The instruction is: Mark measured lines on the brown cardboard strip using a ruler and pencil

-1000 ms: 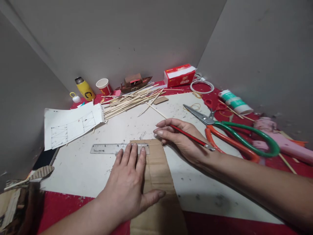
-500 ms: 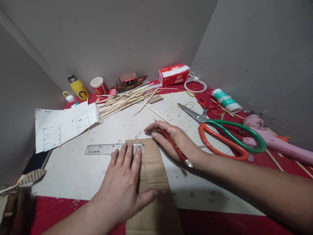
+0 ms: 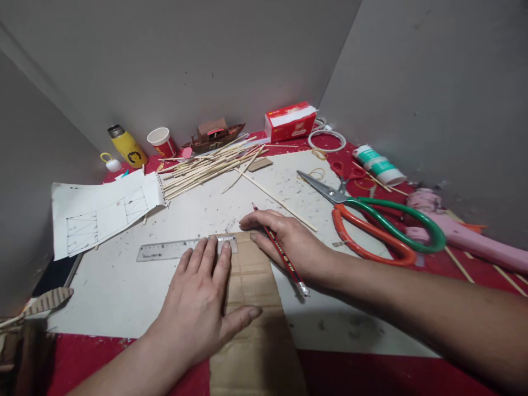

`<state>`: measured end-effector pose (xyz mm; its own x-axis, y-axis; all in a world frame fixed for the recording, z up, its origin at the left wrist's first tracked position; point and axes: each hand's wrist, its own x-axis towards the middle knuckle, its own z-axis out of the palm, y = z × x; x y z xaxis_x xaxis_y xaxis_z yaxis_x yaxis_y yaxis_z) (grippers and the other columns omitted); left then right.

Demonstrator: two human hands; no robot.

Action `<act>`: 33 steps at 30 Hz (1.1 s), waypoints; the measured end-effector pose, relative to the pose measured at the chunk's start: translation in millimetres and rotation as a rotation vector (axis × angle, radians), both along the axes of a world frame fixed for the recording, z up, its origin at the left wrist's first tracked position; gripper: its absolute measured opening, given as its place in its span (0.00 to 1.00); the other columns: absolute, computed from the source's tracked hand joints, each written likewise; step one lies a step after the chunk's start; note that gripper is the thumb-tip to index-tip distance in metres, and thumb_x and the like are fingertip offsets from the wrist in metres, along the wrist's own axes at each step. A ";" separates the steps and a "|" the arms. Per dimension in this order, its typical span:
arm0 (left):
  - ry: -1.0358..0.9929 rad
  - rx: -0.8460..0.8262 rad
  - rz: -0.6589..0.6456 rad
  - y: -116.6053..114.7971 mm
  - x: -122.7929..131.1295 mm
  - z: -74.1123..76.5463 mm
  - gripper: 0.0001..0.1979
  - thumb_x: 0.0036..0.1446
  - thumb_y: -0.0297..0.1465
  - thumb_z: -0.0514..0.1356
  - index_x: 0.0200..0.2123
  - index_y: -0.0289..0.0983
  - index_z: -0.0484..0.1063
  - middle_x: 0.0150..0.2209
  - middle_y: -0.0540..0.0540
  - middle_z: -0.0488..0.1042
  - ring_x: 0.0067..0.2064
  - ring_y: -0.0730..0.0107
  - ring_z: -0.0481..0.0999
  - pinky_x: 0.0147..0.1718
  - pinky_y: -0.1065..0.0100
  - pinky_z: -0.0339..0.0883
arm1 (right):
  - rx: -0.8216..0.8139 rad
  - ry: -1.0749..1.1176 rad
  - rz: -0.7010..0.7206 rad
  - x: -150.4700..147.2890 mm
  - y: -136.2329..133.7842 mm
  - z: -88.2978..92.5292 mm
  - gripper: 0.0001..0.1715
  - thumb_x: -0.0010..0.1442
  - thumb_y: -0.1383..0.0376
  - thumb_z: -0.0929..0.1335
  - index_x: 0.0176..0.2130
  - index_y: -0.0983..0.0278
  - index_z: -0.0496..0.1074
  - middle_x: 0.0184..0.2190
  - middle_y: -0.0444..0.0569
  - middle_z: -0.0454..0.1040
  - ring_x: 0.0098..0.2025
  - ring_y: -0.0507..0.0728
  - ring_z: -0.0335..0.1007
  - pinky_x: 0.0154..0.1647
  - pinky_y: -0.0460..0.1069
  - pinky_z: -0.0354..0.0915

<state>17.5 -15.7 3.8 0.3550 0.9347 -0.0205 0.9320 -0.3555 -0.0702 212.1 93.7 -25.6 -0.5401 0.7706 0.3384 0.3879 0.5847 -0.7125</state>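
My left hand lies flat with fingers stretched out, pressing on a brown cardboard strip and on the right end of a clear plastic ruler. My right hand is closed around a red pencil, which lies across its back fingers. Its fingertips rest at the top right corner of the cardboard strip, next to the ruler's end. Both the strip and the ruler lie on a white board.
Large scissors with green and orange handles lie right of my right hand. A pile of thin wooden sticks, a drawn paper sheet, a yellow bottle, a paper cup, a model boat, a red tissue box and a glue tube ring the board.
My right hand slid left and toward me to the corner of the cardboard, and the pencil swung from lying sideways to pointing back at me. My left hand stayed on the ruler and cardboard.
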 end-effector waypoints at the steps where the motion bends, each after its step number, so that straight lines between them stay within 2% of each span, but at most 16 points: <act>1: 0.002 0.009 -0.001 0.5 -0.4 -0.2 0.49 0.58 0.62 0.49 0.68 0.29 0.58 0.67 0.24 0.58 0.67 0.35 0.60 0.59 0.40 0.62 | -0.001 -0.004 0.000 0.0 0.1 0.2 0.12 0.60 0.74 0.65 0.43 0.64 0.74 0.40 0.51 0.79 0.43 0.57 0.75 0.47 0.53 0.69; 8: -0.005 0.046 -0.015 1.3 -0.3 -1.8 0.48 0.57 0.61 0.51 0.67 0.28 0.60 0.66 0.23 0.61 0.66 0.34 0.62 0.58 0.40 0.64 | -0.042 0.025 -0.001 -0.3 -0.6 1.4 0.15 0.57 0.75 0.66 0.43 0.63 0.74 0.40 0.51 0.79 0.43 0.58 0.76 0.47 0.53 0.69; 14: -0.031 0.021 -0.026 0.0 0.6 -1.2 0.48 0.57 0.62 0.50 0.67 0.30 0.59 0.66 0.24 0.60 0.65 0.34 0.63 0.58 0.39 0.63 | -0.050 0.012 -0.015 -0.4 -1.0 1.0 0.15 0.58 0.74 0.66 0.44 0.62 0.74 0.40 0.50 0.79 0.43 0.58 0.76 0.47 0.53 0.70; 23: -0.046 0.006 -0.053 -1.4 4.3 2.2 0.48 0.55 0.58 0.58 0.69 0.32 0.58 0.67 0.27 0.61 0.65 0.35 0.64 0.57 0.39 0.63 | -0.088 0.033 -0.027 0.1 -2.7 3.7 0.16 0.58 0.74 0.65 0.44 0.63 0.76 0.40 0.51 0.80 0.43 0.58 0.77 0.47 0.52 0.70; 33: 0.004 0.034 -0.073 -2.1 4.3 2.5 0.48 0.57 0.57 0.56 0.64 0.22 0.62 0.66 0.24 0.60 0.66 0.37 0.63 0.59 0.41 0.64 | -0.065 0.031 -0.012 0.2 -2.9 1.4 0.18 0.55 0.76 0.66 0.45 0.63 0.74 0.41 0.50 0.80 0.45 0.58 0.77 0.49 0.53 0.70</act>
